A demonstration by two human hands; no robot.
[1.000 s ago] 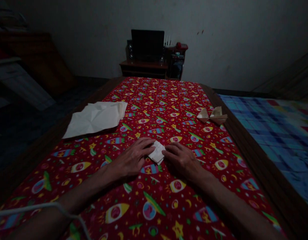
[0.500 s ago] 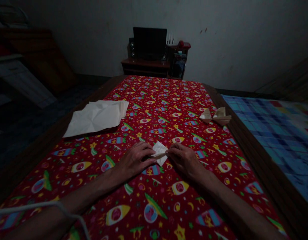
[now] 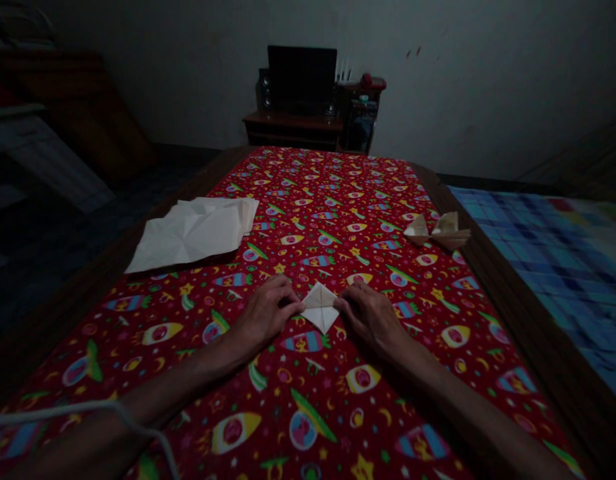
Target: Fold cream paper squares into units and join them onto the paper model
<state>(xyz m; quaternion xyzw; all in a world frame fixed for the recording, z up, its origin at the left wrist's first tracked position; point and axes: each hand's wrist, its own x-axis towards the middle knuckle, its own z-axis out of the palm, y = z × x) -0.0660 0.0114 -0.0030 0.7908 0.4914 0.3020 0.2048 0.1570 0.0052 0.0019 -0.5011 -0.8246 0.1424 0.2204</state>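
A small white folded paper square (image 3: 320, 307) lies like a diamond on the red patterned sheet (image 3: 308, 400), between my two hands. My left hand (image 3: 263, 315) rests knuckles-up with its fingertips pinching the paper's left corner. My right hand (image 3: 369, 316) mirrors it and pinches the right corner. Both hands lie low on the sheet with fingers curled together.
A stack of creased white paper sheets (image 3: 193, 231) lies at the left. A finished tan folded paper figure (image 3: 438, 231) sits near the right wooden edge (image 3: 508, 313). A blue checked mattress (image 3: 553, 267) lies to the right. A dark screen on a low cabinet (image 3: 301, 100) stands by the far wall.
The folded paper has been spread flatter into a diamond shape. My hands have drawn slightly apart to its left and right corners.
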